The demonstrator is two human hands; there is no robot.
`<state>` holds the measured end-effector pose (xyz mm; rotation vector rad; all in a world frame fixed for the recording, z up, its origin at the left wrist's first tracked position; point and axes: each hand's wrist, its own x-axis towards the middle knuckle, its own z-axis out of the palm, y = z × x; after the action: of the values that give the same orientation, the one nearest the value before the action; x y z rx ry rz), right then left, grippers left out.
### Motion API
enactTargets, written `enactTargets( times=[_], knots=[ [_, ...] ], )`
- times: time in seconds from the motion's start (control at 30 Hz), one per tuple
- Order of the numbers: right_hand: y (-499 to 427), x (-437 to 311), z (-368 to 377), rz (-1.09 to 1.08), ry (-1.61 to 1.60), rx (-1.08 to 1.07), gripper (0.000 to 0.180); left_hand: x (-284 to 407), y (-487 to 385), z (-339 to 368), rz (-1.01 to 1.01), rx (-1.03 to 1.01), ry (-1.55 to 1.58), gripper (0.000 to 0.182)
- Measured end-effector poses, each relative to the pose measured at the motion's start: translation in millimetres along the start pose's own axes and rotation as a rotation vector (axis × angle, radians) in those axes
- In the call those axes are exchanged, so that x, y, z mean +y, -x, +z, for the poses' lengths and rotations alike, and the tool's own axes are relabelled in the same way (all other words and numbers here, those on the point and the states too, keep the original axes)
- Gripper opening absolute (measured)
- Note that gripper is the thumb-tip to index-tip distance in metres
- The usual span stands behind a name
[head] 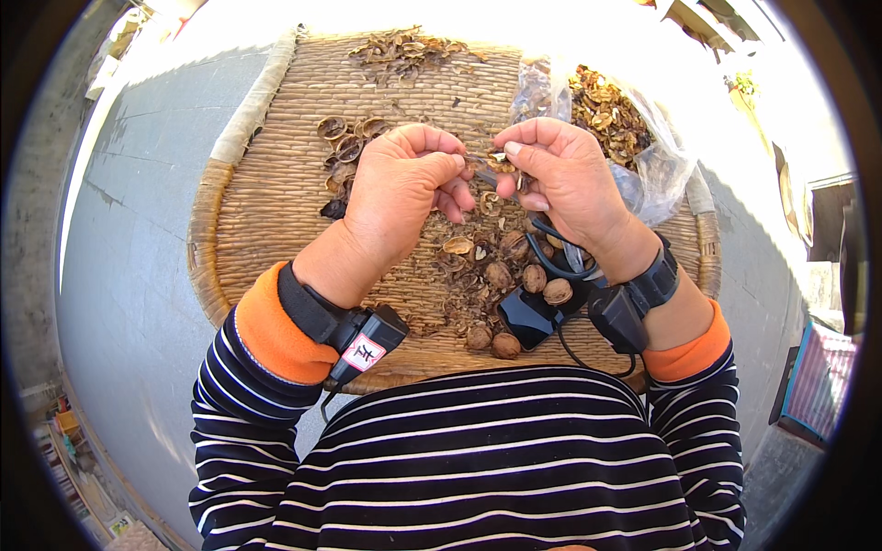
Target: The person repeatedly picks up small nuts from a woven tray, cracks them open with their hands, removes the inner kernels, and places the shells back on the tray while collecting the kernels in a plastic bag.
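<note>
Over a woven wicker tray (275,179), both my hands are raised close together. A piece of walnut kernel (501,164) is pinched between thumb and fingers of my right hand (558,165); a dark bit of shell and a thin metal blade (486,178) show by the same fingers. My left hand (406,179) has its thumb and forefinger pressed together, and whether a small bit lies between them is hard to tell. Below the hands are shell fragments (457,245) and several whole walnuts (534,278). Walnut kernels (606,117) fill a clear plastic bag (665,175) beyond my right hand.
Half shells (348,148) lie left of centre, and a heap of shell pieces (406,52) is at the tray's far edge. A black glossy device (527,317), a dark blue curved handle (551,262) and cables sit near my right wrist. Both wrists wear strapped black devices.
</note>
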<state>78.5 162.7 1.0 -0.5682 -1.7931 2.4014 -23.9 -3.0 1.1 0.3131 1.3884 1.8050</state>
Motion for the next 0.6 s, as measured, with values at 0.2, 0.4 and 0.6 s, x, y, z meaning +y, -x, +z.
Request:
enactTargets(
  times=[0.2, 0.4, 0.6],
  knots=[
    [0.5, -1.6, -0.1, 0.007, -0.029, -0.004, 0.013, 0.0, -0.1, -1.7, 0.002, -0.026, -0.016, 0.006],
    [-1.3, -8.5, -3.4, 0.102, -0.35, -0.081, 0.014, -0.6, -0.4, -1.6, -0.002, -0.028, 0.01, 0.005],
    [-0.6, -2.2, -0.7, 0.11, -0.399, -0.123, 0.009, -1.7, -1.2, -1.9, 0.004, -0.042, 0.044, 0.005]
  ],
)
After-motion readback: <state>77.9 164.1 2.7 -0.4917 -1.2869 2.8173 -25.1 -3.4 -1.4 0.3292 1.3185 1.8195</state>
